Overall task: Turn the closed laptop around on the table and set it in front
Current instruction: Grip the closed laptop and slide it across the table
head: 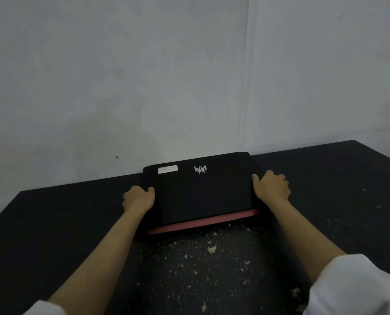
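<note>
A closed black laptop (203,192) lies on the dark table (53,223), close to the wall. Its lid carries a silver emblem and a white sticker near the far edge, and a red strip runs along the edge nearest me. My left hand (139,198) grips the laptop's left side, thumb on the lid. On the opposite side my right hand (271,185) holds the right edge the same way. The fingers of both hands curl under the sides and are hidden.
A pale wall (144,76) rises directly behind the laptop. The table surface in front of the laptop is scuffed, with light chips and flecks (212,248). The table's far right corner (357,144) sits near the wall.
</note>
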